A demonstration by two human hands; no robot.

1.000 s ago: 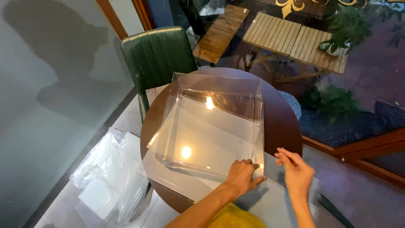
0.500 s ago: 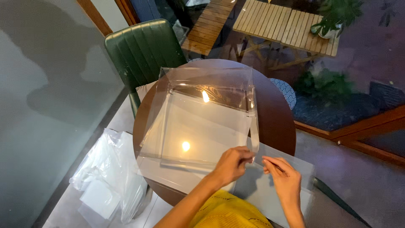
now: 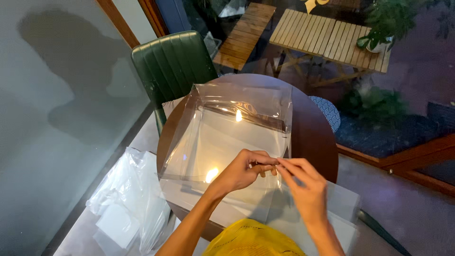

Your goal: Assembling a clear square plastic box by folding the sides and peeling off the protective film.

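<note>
Clear plastic bag point(image 3: 227, 137): large, square, flat on round dark-brown table point(image 3: 317, 142). Left hand point(image 3: 239, 170) and right hand point(image 3: 305, 189), fingertips meeting, pinch its near edge. Crumpled clear bags point(image 3: 128, 199): floor, left. Green ribbed chair point(image 3: 173, 66): behind table, beside frosted wall.

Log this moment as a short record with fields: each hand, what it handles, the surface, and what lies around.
left hand: fingertips pinched on the near edge of the clear plastic sheet
right hand: fingertips meet the left hand's at the same edge
sheet: transparent, glossy, spread flat with its far end folded up, reflecting two lights
surface: round dark brown table
behind table: green padded chair
floor, left: heap of clear plastic bags
beyond glass: wooden slatted furniture, potted plants
</note>
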